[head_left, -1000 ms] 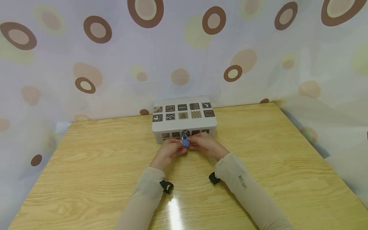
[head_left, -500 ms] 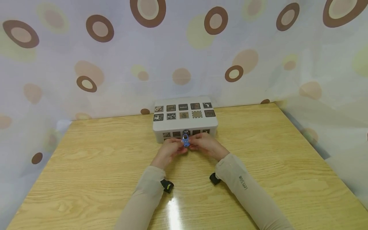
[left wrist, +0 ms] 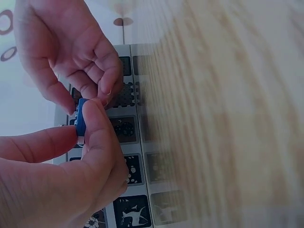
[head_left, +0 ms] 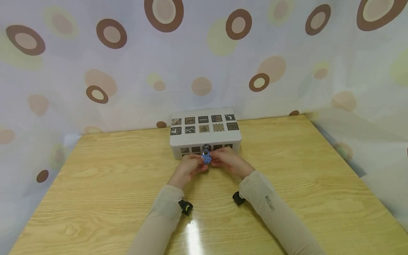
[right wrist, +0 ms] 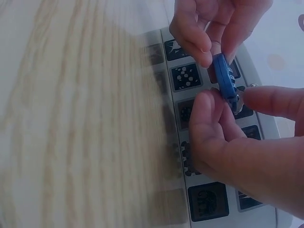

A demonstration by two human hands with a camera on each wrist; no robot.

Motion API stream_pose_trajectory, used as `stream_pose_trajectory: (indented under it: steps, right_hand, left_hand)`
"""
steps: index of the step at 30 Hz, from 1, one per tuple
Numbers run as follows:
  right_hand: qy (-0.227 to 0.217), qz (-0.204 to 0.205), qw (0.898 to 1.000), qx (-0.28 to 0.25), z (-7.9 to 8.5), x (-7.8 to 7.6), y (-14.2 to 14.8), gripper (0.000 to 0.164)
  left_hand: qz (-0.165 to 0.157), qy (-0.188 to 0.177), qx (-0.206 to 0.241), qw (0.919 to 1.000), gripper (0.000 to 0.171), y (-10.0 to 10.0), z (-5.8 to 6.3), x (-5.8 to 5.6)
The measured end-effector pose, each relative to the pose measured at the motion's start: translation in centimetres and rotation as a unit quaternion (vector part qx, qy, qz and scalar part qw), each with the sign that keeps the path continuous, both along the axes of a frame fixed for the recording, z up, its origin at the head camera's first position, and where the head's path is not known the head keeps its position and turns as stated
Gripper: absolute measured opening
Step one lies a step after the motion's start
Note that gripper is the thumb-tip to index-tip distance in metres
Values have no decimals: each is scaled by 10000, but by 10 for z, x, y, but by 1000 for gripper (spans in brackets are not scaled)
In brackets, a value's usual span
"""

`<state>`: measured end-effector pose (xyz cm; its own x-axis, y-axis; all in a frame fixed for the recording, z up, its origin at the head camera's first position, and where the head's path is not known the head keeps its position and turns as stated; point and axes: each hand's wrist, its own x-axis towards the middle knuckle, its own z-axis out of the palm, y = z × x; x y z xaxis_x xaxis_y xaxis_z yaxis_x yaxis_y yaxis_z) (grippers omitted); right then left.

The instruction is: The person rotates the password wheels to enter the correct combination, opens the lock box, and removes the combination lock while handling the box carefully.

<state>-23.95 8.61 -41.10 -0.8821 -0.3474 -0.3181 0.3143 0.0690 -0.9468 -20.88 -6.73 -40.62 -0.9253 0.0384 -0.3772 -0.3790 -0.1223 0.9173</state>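
A blue padlock [head_left: 206, 158] sits before the clasp [head_left: 206, 146] of a white box [head_left: 205, 138]. The left hand [head_left: 186, 168] pinches it between thumb and finger; the right hand [head_left: 231, 161] curls thumb and fingers around its other side. The box's lid is down, hiding any contents. Hands and box have barely shifted since half a second ago.

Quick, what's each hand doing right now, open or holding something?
Left hand: closed, pinching the blue padlock.
Right hand: fingers bent close around the padlock too, but whether they hold it can't be told.
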Motion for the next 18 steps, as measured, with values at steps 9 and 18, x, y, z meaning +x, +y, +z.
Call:
stream_pose_trajectory:
  steps: [9, 18]
  right_hand:
    - [96, 102, 9998, 114, 0, -1, -2, 34]
    - [28, 146, 9997, 193, 2, -2, -2, 35]
  left_hand:
    - [-20, -82, -32, 10000, 21, -3, -1, 0]
    - [-53, -93, -10, 9999, 21, -3, 0, -2]
